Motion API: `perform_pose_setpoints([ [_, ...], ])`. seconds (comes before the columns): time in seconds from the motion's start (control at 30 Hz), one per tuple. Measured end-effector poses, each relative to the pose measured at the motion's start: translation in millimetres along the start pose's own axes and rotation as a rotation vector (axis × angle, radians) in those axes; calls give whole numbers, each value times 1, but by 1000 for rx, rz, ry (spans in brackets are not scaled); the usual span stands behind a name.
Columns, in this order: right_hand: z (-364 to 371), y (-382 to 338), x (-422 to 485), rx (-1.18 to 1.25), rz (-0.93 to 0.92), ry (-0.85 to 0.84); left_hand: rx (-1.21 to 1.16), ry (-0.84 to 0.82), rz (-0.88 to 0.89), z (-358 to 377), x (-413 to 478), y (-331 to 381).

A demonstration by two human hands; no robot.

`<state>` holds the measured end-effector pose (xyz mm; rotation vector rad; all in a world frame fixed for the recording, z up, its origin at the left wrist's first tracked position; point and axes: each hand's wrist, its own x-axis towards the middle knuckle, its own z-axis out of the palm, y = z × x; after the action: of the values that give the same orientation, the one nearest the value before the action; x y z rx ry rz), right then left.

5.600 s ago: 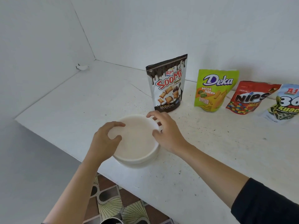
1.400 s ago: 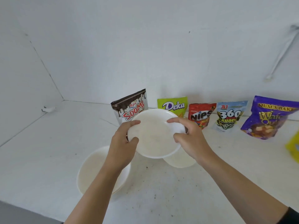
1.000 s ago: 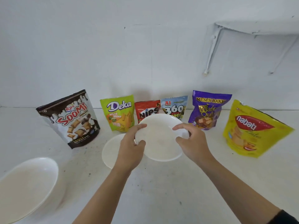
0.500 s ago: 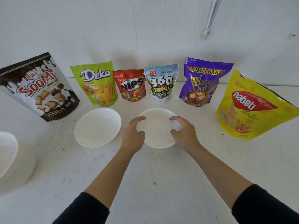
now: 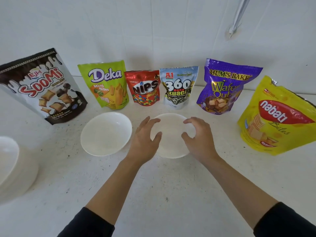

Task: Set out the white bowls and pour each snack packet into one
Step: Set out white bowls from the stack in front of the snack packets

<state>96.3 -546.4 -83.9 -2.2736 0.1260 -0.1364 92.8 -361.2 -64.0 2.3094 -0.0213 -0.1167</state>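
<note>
Six snack packets (image 5: 44, 89) (image 5: 106, 86) (image 5: 145, 89) (image 5: 177, 88) (image 5: 222, 88) (image 5: 277, 117), three white bowls (image 5: 172, 134) (image 5: 106, 134) (image 5: 6, 159), two hands (image 5: 143, 142) (image 5: 201, 142)

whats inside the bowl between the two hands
Nothing shows inside the bowl: its white bottom looks bare. The left hand and right hand cover parts of the rim and near wall.

Six packets (image 5: 179, 88) line the back of your counter (image 5: 171, 185). Before them sits the centre bowl (image 5: 171, 134), a second bowl (image 5: 106, 134) just left, a third bowl (image 5: 6, 159) far left.
</note>
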Motion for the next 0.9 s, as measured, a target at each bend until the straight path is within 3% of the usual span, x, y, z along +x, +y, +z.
perform_pose_setpoints([
  [0.17,-12,-56,4,110,-210,99,-100,81,132,-47,-11,24],
  [0.33,-2,-129,-8,328,-247,-3,-123,257,143,-117,-38,14],
  [0.73,158,-269,-83,360,-408,-411,-29,527,-58,-269,-148,-126],
  [0.9,216,-294,-105,283,-449,-472,194,622,-140,-304,-177,-196],
])
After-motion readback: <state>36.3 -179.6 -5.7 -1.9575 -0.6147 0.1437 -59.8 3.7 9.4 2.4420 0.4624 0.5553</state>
